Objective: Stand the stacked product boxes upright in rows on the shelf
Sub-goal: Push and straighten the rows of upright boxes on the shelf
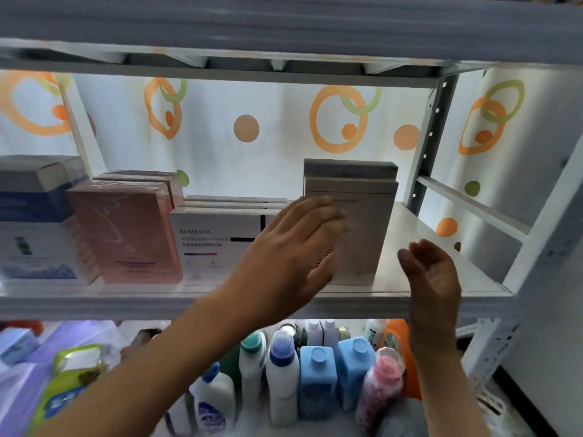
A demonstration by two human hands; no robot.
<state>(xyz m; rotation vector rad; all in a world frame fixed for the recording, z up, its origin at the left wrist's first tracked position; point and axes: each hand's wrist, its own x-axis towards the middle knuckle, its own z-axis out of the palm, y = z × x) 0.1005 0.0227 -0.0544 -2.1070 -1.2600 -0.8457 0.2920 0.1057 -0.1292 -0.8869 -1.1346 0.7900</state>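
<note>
The shelf [419, 247] carries a row of product boxes standing upright along its front edge. At the 9 o'clock side stands a blue and white box [34, 234], then a pink box [126, 231] just beside it with more pink ones behind. Next comes a white box [214, 241] printed ROMESON, with flat white edges showing behind it. Toward 1 o'clock from centre a group of grey-beige boxes [362, 234] stands upright, one behind another.

The left hand [293, 247] reaches in with fingers straight and close together, laid flat against the front face of the nearest grey-beige box and partly covering the white box's right end. The right hand [432, 275] hangs at 3 o'clock of that group, palm turned inward, fingers loosely spread, touching nothing.

Below the shelf, at 6 o'clock, stand detergent bottles [318, 380] with blue, white and pink caps.
</note>
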